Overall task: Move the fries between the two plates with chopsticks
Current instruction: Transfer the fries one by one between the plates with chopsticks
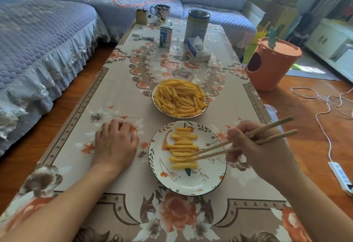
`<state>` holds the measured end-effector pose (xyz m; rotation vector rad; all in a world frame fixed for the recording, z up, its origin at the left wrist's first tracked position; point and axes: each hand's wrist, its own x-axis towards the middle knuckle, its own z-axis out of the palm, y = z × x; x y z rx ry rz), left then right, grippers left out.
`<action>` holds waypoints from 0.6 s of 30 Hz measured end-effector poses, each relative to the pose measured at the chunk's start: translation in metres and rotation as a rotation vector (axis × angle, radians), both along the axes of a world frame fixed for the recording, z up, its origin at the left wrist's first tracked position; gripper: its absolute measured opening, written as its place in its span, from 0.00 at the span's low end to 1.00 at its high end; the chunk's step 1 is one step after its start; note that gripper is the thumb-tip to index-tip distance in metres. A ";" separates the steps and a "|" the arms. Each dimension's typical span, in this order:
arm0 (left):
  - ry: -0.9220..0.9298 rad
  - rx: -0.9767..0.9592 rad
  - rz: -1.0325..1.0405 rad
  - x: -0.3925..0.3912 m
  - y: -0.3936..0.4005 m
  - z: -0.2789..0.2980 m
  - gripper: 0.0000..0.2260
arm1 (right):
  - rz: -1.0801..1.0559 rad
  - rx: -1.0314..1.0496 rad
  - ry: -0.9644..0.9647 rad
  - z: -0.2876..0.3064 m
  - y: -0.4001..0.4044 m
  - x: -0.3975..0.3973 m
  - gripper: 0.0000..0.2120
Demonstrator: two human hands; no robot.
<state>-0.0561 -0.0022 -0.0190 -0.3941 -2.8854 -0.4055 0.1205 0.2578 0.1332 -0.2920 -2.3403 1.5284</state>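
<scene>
Daylit room, fairly bright, soft overall. Light enters from the far right, where a patch on the floor (309, 69) is blown out white. The sofa (38, 37) on the left is smeared and out of focus. Wide-angle bend at the edges: the table (118, 96) sides splay outward. Weak shadows under the near plate (191, 186) and left hand (114, 144). Centre reasonably sharp, mild compression softness throughout.

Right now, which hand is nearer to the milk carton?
Left. The left hand rests on the tablecloth, below and left of the milk carton; the right hand, holding chopsticks, sits farther off to the right.
</scene>
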 end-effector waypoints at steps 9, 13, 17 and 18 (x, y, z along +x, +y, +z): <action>-0.008 0.016 0.002 0.001 0.000 0.003 0.17 | -0.294 -0.021 0.215 -0.008 0.031 -0.101 0.14; -0.005 0.001 0.006 0.000 0.000 0.002 0.15 | -0.331 0.093 0.194 -0.024 0.029 -0.124 0.16; 0.001 0.009 0.014 -0.001 0.000 0.000 0.11 | -0.375 0.131 0.206 -0.025 0.026 -0.131 0.15; 0.004 0.008 0.013 -0.001 0.000 -0.001 0.12 | -0.378 0.134 0.206 -0.024 0.025 -0.132 0.15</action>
